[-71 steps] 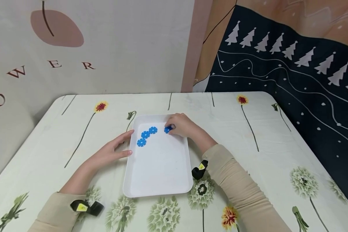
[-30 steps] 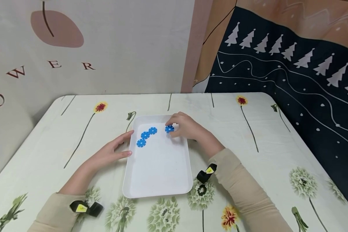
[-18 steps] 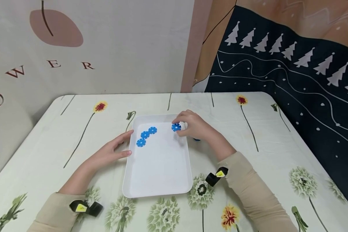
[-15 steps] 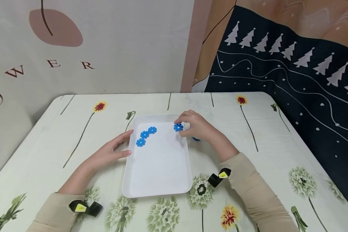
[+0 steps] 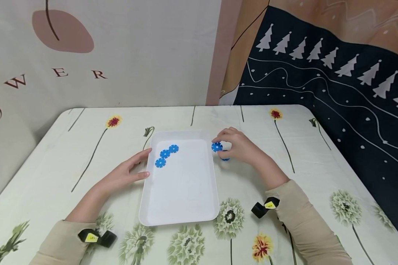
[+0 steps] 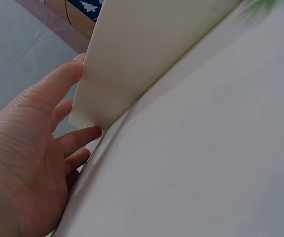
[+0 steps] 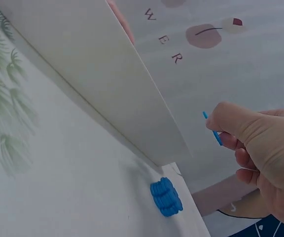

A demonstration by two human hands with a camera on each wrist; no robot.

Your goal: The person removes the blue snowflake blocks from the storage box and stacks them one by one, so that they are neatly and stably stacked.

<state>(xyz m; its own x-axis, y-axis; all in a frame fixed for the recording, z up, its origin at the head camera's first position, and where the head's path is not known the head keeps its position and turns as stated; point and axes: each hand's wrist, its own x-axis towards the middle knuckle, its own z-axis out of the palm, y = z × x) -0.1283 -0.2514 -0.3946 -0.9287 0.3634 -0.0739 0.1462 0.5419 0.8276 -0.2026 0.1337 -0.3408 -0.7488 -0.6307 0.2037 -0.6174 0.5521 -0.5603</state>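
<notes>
Just now the right hand [image 5: 240, 148] has carried a blue disc [image 5: 216, 148] out over the right edge of the tray [image 5: 182, 191], near its far right corner; half a second ago that disc was inside the edge. The thumb and fingertips pinch it, the gap between them only as wide as the disc. It now hangs above the table [image 5: 311, 158], near a stack of blue discs [image 7: 166, 197] that stands just beside the tray and is partly hidden by the hand in the head view. So three loose discs [image 5: 165, 154] are left in the tray, in an unmoved slanting row towards its far left corner. The left hand [image 5: 124, 173] stays at the left edge, fingers spread, thumb seemingly touching the rim, gripping nothing.
</notes>
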